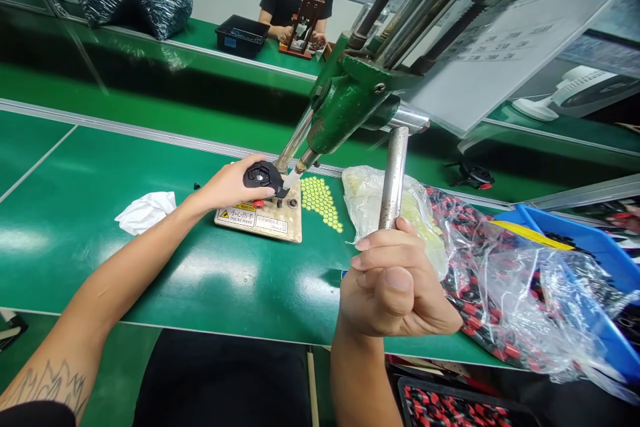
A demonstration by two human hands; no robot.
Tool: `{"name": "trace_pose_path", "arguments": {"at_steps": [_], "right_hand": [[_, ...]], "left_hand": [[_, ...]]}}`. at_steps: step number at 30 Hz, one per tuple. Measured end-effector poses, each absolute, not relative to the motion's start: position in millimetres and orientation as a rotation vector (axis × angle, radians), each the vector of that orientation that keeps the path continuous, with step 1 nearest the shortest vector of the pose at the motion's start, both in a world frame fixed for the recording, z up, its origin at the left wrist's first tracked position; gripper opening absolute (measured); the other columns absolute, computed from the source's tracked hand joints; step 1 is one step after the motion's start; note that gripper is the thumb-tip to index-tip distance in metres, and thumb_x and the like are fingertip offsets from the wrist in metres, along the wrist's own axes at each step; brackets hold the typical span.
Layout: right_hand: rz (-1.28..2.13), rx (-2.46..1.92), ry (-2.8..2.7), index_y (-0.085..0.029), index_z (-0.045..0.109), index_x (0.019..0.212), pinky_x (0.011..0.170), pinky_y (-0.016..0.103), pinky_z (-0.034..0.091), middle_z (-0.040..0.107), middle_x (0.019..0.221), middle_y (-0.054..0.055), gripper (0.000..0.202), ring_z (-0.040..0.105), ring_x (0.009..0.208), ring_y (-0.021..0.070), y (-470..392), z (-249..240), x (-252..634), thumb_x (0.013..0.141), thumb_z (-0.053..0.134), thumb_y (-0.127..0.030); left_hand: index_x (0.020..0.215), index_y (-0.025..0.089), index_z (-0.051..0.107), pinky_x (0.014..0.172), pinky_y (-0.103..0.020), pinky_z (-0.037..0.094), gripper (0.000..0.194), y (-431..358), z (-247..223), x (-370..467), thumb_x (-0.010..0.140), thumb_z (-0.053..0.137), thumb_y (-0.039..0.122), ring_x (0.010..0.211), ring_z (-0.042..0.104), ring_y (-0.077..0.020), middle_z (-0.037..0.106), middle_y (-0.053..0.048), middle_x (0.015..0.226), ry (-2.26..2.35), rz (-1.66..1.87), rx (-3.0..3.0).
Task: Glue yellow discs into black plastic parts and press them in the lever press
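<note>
My left hand (233,183) grips a black plastic part (261,175) with a silver centre, over the base (285,223) of a green hand press (345,100). The white tip (291,179) of the press ram comes down at the part's right edge; whether it touches cannot be made out. My right hand (400,280) is wrapped round the lower end of the steel press lever (394,177), which stands nearly upright. Small yellow-green discs (323,203) lie in rows just right of the base.
A crumpled white tissue (146,212) lies left of the press. To the right are a plastic bag with yellowish contents (360,197), a clear bag of red and black parts (465,280) and a blue bin (595,260). Across the bench, a person (273,7) works behind a black tray (243,37).
</note>
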State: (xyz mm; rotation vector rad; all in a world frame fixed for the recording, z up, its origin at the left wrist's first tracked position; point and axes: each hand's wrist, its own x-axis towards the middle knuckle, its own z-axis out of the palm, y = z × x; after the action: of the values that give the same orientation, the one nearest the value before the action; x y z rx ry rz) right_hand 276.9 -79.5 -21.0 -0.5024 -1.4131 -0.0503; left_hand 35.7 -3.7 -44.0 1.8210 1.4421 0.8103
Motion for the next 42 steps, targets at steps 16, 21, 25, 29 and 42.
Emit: {"name": "trace_pose_path", "arguments": {"at_steps": [16,21,25,29,42], "right_hand": [[-0.037,-0.478,-1.421,-0.022,0.053,0.056,0.094,0.049,0.056,0.057,0.054,-0.005,0.044,0.058,0.055,0.0142,-80.4,-21.8,279.4,0.098,0.064,-0.021],[-0.065,-0.490,-1.418,-0.022,0.051,0.053,0.087,0.049,0.058,0.056,0.053,-0.004,0.047,0.058,0.054,0.0145,-77.9,-24.0,281.8,0.098,0.063,-0.022],[-0.088,-0.437,-1.439,-0.020,0.049,0.051,0.084,0.047,0.058,0.055,0.051,-0.005,0.046,0.056,0.051,0.0130,-74.1,-25.0,283.7,0.095,0.064,-0.022],[-0.079,-0.453,-1.423,-0.019,0.048,0.050,0.085,0.046,0.057,0.055,0.050,-0.005,0.047,0.057,0.051,0.0126,-74.0,-24.6,283.6,0.094,0.064,-0.023],[-0.044,-0.479,-1.411,-0.021,0.054,0.056,0.087,0.047,0.059,0.058,0.054,-0.003,0.043,0.058,0.054,0.0152,-78.3,-23.2,280.2,0.098,0.065,-0.021]], "left_hand": [[0.153,0.026,0.057,0.111,-0.042,0.053,0.082,-4.0,-45.4,35.4,0.080,0.078,0.058,0.128,0.069,-0.0326,0.071,-0.007,0.145,1.436,0.819,1.837],[0.153,0.026,0.057,0.111,-0.042,0.053,0.082,-3.6,-45.7,35.4,0.080,0.079,0.057,0.128,0.069,-0.0326,0.071,-0.007,0.144,1.441,0.812,1.843],[0.152,0.026,0.057,0.113,-0.043,0.053,0.081,-3.0,-46.9,35.1,0.080,0.079,0.057,0.131,0.068,-0.0329,0.070,-0.006,0.146,1.436,0.821,1.847],[0.151,0.026,0.058,0.112,-0.042,0.053,0.080,-2.6,-46.7,35.8,0.080,0.079,0.056,0.129,0.069,-0.0322,0.072,-0.006,0.142,1.428,0.831,1.850],[0.151,0.025,0.058,0.113,-0.043,0.052,0.080,-3.3,-47.6,36.0,0.081,0.078,0.057,0.131,0.068,-0.0325,0.071,-0.007,0.146,1.416,0.844,1.841]]}}
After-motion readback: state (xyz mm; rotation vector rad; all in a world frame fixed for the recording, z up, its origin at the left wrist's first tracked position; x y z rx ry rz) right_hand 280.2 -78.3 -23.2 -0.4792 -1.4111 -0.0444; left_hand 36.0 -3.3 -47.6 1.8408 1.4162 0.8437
